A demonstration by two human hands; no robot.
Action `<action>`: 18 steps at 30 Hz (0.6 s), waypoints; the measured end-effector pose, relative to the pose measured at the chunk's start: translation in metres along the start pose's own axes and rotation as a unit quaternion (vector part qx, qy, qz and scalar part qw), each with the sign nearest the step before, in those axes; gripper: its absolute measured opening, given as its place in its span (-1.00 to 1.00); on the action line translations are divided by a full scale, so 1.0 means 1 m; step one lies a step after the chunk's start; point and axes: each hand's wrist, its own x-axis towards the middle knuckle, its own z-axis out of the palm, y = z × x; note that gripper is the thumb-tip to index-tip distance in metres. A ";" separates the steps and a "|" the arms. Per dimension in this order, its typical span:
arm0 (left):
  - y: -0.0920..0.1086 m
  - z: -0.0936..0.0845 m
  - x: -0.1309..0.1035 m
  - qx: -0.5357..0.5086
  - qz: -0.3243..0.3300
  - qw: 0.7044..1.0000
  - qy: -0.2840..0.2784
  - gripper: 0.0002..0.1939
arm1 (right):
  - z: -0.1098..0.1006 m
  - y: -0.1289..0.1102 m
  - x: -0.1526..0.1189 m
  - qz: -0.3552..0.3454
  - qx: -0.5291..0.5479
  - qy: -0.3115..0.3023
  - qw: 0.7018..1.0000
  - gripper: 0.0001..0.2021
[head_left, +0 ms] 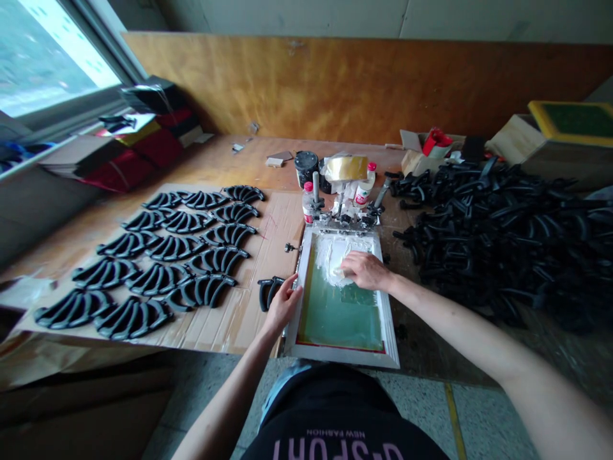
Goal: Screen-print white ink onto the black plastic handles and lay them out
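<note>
A framed screen [342,319] with a green mesh lies in front of my body, white paste [330,252] smeared over its far part. My right hand [366,271] is closed on a small pale scraper [338,272] at the paste; the scraper is mostly hidden by the fingers. At the frame's left edge is my left hand [286,303], its fingers slightly bent and near the rim; what they hold, if anything, is unclear. Just left of it two black curved parts [269,291] lie on the cardboard. A metal clamp [342,220] holds the frame's far end.
Rows of black curved parts [158,278] cover the cardboard [253,326] at left. A large heap of black parts [498,236] lies at right. Red-capped bottles [308,203] and a dark jar [306,167] stand behind the frame. Boxes [517,144] sit at the back right.
</note>
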 end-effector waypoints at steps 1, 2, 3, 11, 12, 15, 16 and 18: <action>0.006 -0.001 -0.002 -0.003 -0.004 1.000 -0.003 -0.26 | -0.005 0.003 0.009 0.032 -0.003 0.005 0.999 -0.88; 0.014 -0.003 -0.005 -0.008 -0.009 1.000 -0.007 -0.25 | -0.011 0.008 0.019 0.070 -0.012 0.018 0.997 -0.81; 0.023 -0.005 -0.009 -0.012 -0.013 1.000 -0.011 -0.24 | -0.018 0.014 0.029 0.106 -0.023 0.034 0.994 -0.70; 0.112 -0.017 -0.022 -0.103 0.077 0.991 0.028 -0.41 | -0.059 0.085 -0.004 0.369 -0.026 0.211 0.905 -0.69; 0.121 -0.016 -0.016 -0.137 0.104 0.984 0.037 -0.42 | -0.053 0.087 -0.018 0.385 -0.010 0.214 0.898 -0.73; 0.147 -0.008 0.005 -0.217 0.174 0.959 0.051 -0.48 | -0.017 0.076 -0.049 0.354 0.035 0.172 0.919 -0.81; 0.153 -0.005 0.010 -0.231 0.178 0.955 0.050 -0.49 | -0.003 0.068 -0.053 0.322 0.045 0.148 0.934 -0.80; 0.153 0.005 0.015 -0.255 0.164 0.951 0.061 -0.47 | 0.022 0.048 -0.054 0.266 0.043 0.106 0.957 -0.62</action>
